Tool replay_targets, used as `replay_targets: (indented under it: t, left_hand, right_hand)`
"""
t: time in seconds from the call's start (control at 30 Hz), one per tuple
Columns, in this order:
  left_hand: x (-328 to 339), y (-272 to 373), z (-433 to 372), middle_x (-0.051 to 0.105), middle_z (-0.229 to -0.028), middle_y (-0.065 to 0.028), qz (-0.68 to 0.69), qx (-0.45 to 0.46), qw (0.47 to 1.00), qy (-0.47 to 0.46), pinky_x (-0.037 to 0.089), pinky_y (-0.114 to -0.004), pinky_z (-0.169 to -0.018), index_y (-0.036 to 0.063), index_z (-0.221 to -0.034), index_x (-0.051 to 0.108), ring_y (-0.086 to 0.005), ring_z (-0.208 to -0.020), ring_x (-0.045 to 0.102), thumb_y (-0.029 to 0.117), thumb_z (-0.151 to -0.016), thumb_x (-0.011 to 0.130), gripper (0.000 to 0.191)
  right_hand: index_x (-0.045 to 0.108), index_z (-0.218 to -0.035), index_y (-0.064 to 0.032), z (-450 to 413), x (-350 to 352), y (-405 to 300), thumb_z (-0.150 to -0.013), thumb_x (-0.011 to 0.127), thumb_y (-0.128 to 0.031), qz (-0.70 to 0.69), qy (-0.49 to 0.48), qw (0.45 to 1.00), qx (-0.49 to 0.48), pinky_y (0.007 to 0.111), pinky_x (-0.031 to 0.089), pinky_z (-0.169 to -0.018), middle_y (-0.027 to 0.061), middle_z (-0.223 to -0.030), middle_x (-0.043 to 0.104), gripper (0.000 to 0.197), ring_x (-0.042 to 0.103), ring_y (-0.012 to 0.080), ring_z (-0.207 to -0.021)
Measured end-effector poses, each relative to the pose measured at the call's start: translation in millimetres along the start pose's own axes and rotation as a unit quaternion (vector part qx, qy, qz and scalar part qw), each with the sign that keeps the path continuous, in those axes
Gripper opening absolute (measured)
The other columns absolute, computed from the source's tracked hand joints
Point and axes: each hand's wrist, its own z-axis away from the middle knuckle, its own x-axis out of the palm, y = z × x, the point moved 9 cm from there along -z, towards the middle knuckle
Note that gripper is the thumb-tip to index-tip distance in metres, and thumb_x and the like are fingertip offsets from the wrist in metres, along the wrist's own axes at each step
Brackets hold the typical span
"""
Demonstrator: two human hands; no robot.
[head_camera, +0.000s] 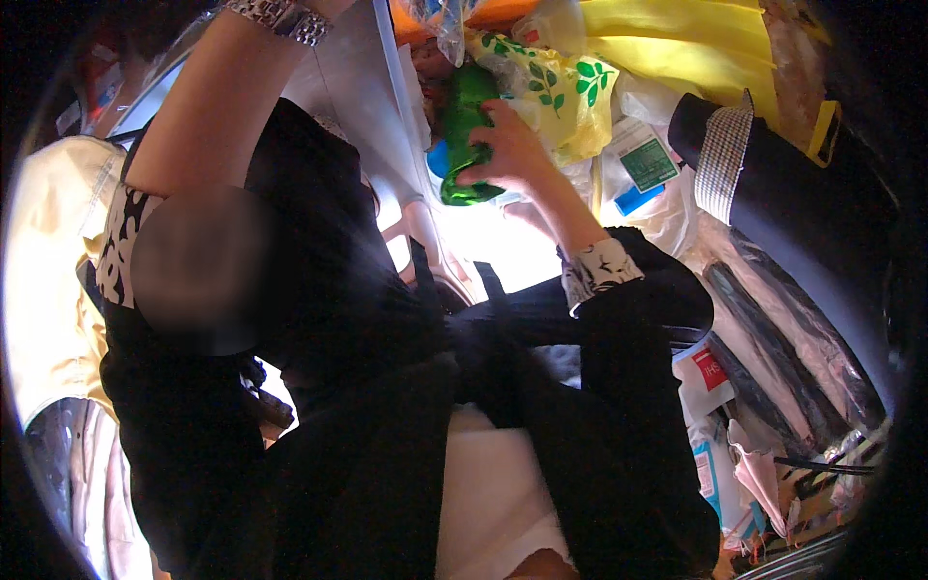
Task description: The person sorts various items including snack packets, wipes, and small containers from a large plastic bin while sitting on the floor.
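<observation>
My right hand (511, 148) has its fingers and thumb around a shiny green item (467, 109); whether it is a bottle or a foil packet I cannot tell. Beside the hand lies a yellow plastic bag (580, 109) with green leaf prints. A small blue round thing (438, 159) shows just left of the green item. My left forearm (210, 109) reaches up past the top edge, a metal-link watch band (283, 20) at its wrist. The left hand itself is out of view.
A bright yellow cloth or bag (681, 51) spreads at the upper right. Below it are clear plastic bags, a green-and-white label (649, 163), and a dark item with a checked band (725, 156). Plastic-wrapped dark goods (768, 348) line the right. A beige cloth item (58, 268) hangs left.
</observation>
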Motion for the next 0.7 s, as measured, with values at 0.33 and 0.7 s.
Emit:
replay_targets:
  t: [0.33,0.7]
  left_hand:
    - [-6,-12,-3,0.064,-0.077,-0.0167,0.006,-0.034,0.999,-0.007,0.049,-0.037,-0.068,-0.0004,-0.085,0.063,-0.0285,-0.075,0.063,0.013,-0.069,0.065,0.021]
    - [-11,17,-1,0.063,-0.083,-0.0202,-0.079,0.057,0.995,0.025,0.050,-0.039,-0.068,-0.0011,-0.091,0.062,-0.0329,-0.076,0.063,0.011,-0.067,0.066,0.027]
  right_hand:
    - [0.061,-0.087,-0.0020,33,-48,103,-0.066,0.073,-0.002,-0.238,0.179,0.955,0.014,0.027,0.045,-0.081,0.0078,-0.108,0.060,0.025,0.058,0.0184,-0.095]
    - [0.064,-0.086,-0.0013,39,-86,132,-0.068,0.070,-0.007,-0.439,0.227,0.852,0.175,0.026,0.047,-0.065,0.0051,-0.081,0.065,0.020,0.059,0.0137,-0.071]
